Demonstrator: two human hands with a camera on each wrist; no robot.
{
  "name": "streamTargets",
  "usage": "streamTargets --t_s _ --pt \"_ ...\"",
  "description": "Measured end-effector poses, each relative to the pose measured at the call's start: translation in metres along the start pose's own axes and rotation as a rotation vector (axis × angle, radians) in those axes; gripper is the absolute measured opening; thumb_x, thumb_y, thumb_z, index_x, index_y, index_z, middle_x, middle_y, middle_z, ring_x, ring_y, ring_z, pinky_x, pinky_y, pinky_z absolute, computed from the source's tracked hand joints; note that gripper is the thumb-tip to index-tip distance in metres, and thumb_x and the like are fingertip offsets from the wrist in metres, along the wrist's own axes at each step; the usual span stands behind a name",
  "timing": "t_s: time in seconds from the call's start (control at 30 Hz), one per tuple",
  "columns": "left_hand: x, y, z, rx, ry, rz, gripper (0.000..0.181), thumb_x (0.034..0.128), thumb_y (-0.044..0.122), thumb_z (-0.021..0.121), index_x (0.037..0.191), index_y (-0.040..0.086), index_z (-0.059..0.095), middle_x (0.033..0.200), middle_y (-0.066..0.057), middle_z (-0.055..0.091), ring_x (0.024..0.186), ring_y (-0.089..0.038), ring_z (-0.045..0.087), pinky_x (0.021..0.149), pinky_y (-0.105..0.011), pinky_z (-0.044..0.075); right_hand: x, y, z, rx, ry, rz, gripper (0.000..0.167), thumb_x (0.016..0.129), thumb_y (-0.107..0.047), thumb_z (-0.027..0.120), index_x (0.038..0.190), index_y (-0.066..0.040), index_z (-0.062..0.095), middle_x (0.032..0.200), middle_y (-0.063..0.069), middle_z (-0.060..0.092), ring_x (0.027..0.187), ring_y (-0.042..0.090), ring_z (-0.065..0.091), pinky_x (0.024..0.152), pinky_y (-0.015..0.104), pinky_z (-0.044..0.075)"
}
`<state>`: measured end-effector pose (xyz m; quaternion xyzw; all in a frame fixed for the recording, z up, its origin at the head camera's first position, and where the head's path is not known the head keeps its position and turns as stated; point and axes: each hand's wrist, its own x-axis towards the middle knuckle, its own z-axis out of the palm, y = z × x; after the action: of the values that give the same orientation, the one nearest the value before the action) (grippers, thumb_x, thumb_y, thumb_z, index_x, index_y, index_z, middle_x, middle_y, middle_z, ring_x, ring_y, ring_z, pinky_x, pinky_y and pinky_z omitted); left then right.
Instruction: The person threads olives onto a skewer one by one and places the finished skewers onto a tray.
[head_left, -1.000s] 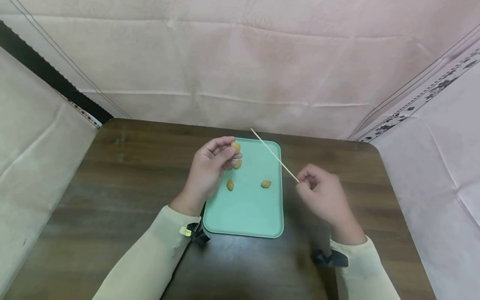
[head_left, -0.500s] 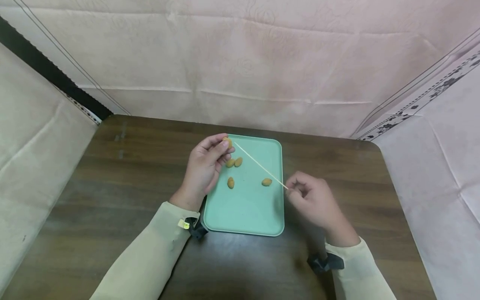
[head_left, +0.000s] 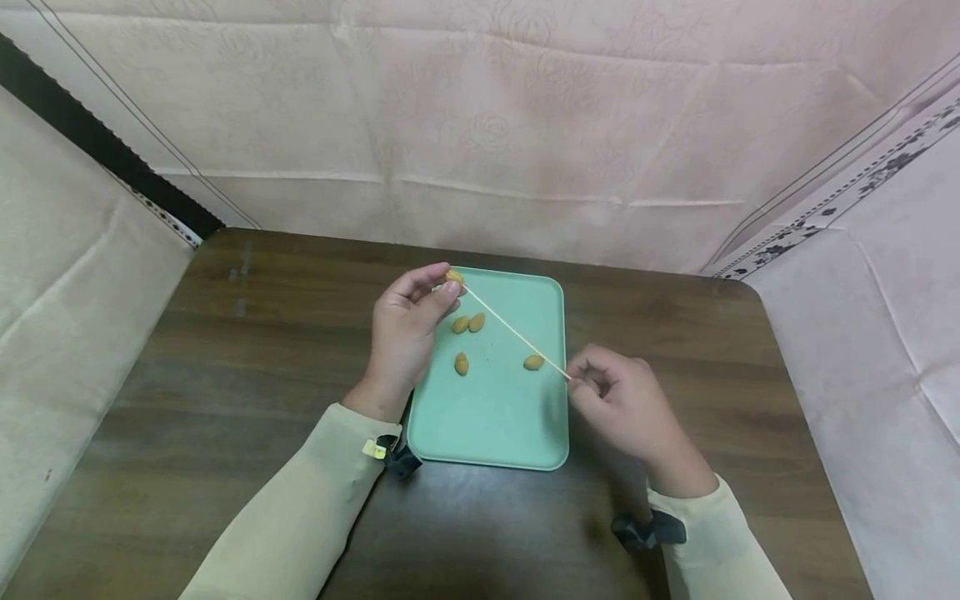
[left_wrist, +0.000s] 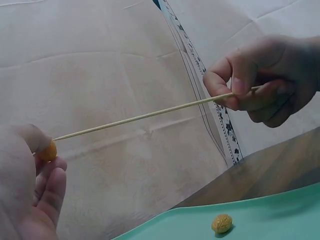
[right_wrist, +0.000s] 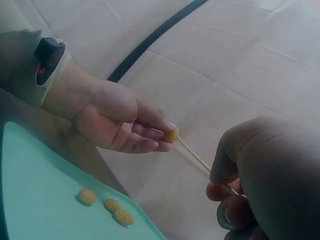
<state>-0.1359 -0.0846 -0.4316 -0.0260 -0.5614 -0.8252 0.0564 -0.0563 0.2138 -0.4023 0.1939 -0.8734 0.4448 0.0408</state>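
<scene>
My left hand (head_left: 401,337) pinches a small wrinkled orange fruit (head_left: 453,276), apparently a dried one, between thumb and fingers above the far left corner of the green tray (head_left: 487,429). A thin bamboo skewer (left_wrist: 145,116) is pinched by its rear end in my right hand (head_left: 618,404), just beyond the tray's right edge. The skewer slants up and left, and its far tip meets the held fruit (right_wrist: 171,135). Whether the tip has gone into the flesh I cannot tell. Several like fruits lie on the tray, one of them (head_left: 533,362) beneath the skewer.
The tray lies on a dark wooden table (head_left: 247,392). Pale cloth (head_left: 480,125) hangs behind the table and at both sides. Two fruits (head_left: 468,323) lie close together on the tray's left half, with another (head_left: 461,363) nearer me.
My right hand has moved left and slightly down, bringing the skewer's tip to the fruit. My left hand has shifted slightly left with the fruit. The tray fruits stay put.
</scene>
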Motion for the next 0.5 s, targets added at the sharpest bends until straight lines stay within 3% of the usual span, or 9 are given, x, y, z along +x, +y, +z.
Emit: streamTargets --t_s 0.1,0.23,0.37,0.5 --pt "-0.001 0.000 -0.001 0.087 0.016 0.034 0.032 0.1027 0.022 0.087 0.131 0.009 0.079 0.122 -0.009 0.077 0.109 -0.022 0.081 0.096 -0.033 0.069 -0.001 -0.001 -0.001 -0.007 -0.005 0.007 0.020 0.096 0.003 0.072 0.094 -0.017 0.074 0.067 -0.009 0.055 0.059 0.011 0.052 0.052 0.027 0.046" --pt "-0.003 -0.002 -0.002 0.248 0.041 0.078 0.033 0.1004 0.030 0.089 0.128 0.014 0.084 0.122 -0.005 0.081 0.107 -0.019 0.079 0.091 -0.025 0.067 -0.002 -0.005 -0.002 -0.046 -0.014 0.027 0.017 0.096 0.001 0.073 0.094 -0.016 0.075 0.066 -0.009 0.054 0.058 0.011 0.052 0.052 0.027 0.045" --pt "-0.004 -0.006 -0.003 0.389 0.052 0.155 0.030 0.0995 0.030 0.090 0.125 0.015 0.087 0.120 -0.002 0.081 0.108 -0.017 0.078 0.090 -0.020 0.065 -0.004 -0.010 0.000 -0.160 -0.007 0.032 0.016 0.094 -0.003 0.074 0.093 -0.019 0.075 0.066 -0.011 0.053 0.058 0.009 0.050 0.052 0.026 0.045" --pt "-0.004 -0.009 -0.004 0.487 0.041 0.214 0.028 0.0999 0.028 0.090 0.124 0.015 0.088 0.117 -0.002 0.079 0.105 -0.014 0.078 0.089 -0.018 0.064 -0.005 -0.015 0.005 -0.303 0.025 -0.042 0.015 0.091 -0.006 0.074 0.091 -0.020 0.077 0.066 -0.012 0.053 0.058 0.006 0.047 0.054 0.025 0.045"
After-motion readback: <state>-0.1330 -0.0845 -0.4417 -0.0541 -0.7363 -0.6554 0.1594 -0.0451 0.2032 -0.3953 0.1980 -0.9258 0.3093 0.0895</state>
